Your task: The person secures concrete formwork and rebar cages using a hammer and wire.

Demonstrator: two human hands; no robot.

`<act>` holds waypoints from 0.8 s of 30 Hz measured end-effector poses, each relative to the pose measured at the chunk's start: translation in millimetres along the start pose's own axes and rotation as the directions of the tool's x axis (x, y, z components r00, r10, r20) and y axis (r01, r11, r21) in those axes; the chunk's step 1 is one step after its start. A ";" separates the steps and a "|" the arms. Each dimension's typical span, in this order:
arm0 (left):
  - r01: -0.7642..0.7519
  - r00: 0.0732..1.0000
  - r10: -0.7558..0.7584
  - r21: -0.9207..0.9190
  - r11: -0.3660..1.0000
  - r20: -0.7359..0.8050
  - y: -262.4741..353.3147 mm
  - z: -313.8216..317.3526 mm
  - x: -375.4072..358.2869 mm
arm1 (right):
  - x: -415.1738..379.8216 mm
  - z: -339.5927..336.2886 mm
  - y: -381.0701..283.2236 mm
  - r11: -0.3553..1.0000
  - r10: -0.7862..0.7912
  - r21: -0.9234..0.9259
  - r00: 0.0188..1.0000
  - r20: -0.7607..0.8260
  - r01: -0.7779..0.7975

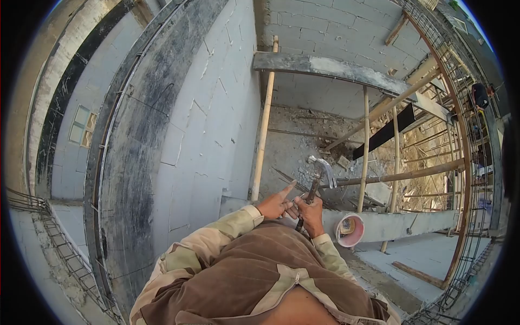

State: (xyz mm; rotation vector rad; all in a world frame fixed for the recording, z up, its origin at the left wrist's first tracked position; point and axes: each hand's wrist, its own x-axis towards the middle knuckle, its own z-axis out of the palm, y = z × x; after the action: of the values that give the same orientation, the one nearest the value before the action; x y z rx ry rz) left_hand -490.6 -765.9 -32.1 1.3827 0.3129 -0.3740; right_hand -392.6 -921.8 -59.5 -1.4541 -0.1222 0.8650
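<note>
My right hand [311,214] is closed around the handle of a claw hammer [315,189], which points up and away with its metal head at the top. Close beside it, almost touching, is my left hand [275,205]. Its index finger stretches forward while the other fingers are curled in. Something small and greyish shows between the two hands, too small to name. To the right of my right hand, a pink-lined bucket [358,232] sits by a grey beam, with a tan thing inside.
A grey block wall [203,103] rises on the left. Upright wooden poles [265,119] prop a formwork board [336,69] ahead. Rubble [309,162] lies on the lower floor in front. A beam [417,219] crosses on the right, near rebar [479,157] and a loose plank [417,274].
</note>
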 end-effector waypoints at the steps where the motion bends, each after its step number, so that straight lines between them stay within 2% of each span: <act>1: 0.009 1.000 -0.009 -0.009 1.000 0.001 -5.6 1.1 1.5 | 0.4 -1.1 -2.3 1.000 0.013 -0.001 1.000 -0.002 -0.013; 3: 0.045 0.999 -0.052 -0.314 0.948 -0.016 -22.8 0.1 10.1 | 0.3 -3.4 -8.6 0.989 0.072 0.132 0.997 -0.037 -0.067; 5: 0.041 0.997 -0.061 -0.388 0.921 -0.040 -34.9 -1.8 16.0 | 7.1 -7.7 -2.2 0.978 0.084 0.192 0.996 -0.030 -0.077; 7: 0.075 0.986 -0.151 -0.627 0.775 -0.069 -41.5 -2.0 16.5 | 14.3 -12.2 -3.0 0.952 0.141 0.276 0.990 -0.018 -0.130; 10: 0.030 0.981 -0.155 -0.705 0.708 -0.114 -37.4 0.5 13.3 | 21.8 -11.1 -12.5 0.924 0.150 0.352 0.988 0.029 -0.151; 14: -0.087 0.972 -0.084 -0.672 0.736 -0.219 -23.4 2.8 20.8 | 35.4 -4.3 -21.2 0.886 0.125 0.429 0.982 0.144 -0.176; 16: -0.286 0.913 0.081 -0.488 0.825 -0.400 -11.7 1.4 26.2 | 40.7 4.2 -32.3 0.856 0.136 0.479 0.978 0.157 -0.196; 17: -0.305 0.905 0.096 -0.475 0.826 -0.414 -5.8 -0.2 27.7 | 44.7 6.3 -36.8 0.859 0.121 0.476 0.977 0.174 -0.191; 20: -0.441 0.791 0.308 -0.144 0.886 -0.528 17.9 -4.7 29.2 | 63.5 6.7 -39.0 0.805 0.085 0.553 0.964 0.252 -0.216; 21: -0.455 0.778 0.327 -0.121 0.882 -0.536 20.7 -10.6 34.3 | 71.8 6.3 -37.8 0.806 0.065 0.553 0.961 0.269 -0.209; 23: -0.381 0.637 0.442 0.241 0.893 -0.632 19.9 -24.2 48.2 | 86.9 7.5 -37.4 0.795 0.032 0.571 0.956 0.292 -0.202; 24: -0.419 0.572 0.499 0.291 0.860 -0.651 18.7 -31.4 59.8 | 95.4 7.9 -31.5 0.815 0.023 0.552 0.962 0.272 -0.176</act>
State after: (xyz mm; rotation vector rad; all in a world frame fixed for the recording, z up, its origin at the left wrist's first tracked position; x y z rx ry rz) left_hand -428.5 -736.7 -46.1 1.6124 0.5494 0.6354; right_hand -316.3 -856.8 -70.1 -0.7814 0.0287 1.0637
